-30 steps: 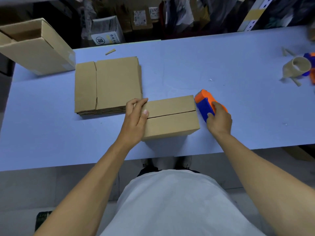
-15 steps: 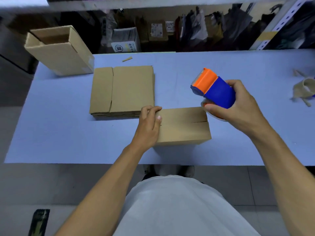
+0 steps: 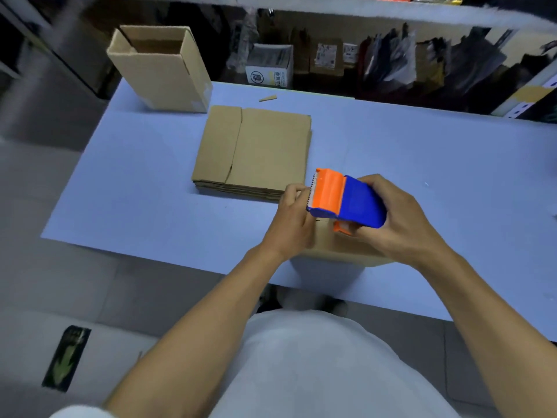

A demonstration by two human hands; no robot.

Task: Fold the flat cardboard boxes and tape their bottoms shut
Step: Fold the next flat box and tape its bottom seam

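A folded cardboard box (image 3: 340, 248) lies at the table's near edge, mostly hidden under my hands. My left hand (image 3: 291, 220) grips its left end, fingers curled over the edge. My right hand (image 3: 401, 220) holds a blue and orange tape dispenser (image 3: 346, 197) just above the box's top seam, its toothed orange end close to my left fingers. Just behind them sits a stack of flat boxes (image 3: 256, 152).
An assembled open box (image 3: 159, 67) lies tilted at the far left corner of the blue table (image 3: 144, 188). A small cardboard scrap (image 3: 267, 98) lies near the far edge. Shelves with packages run behind the table. The floor is to the left.
My right hand has lifted the tape dispenser off the table and carried it left, over the box toward my left hand. The left hand stays on the box's left end.
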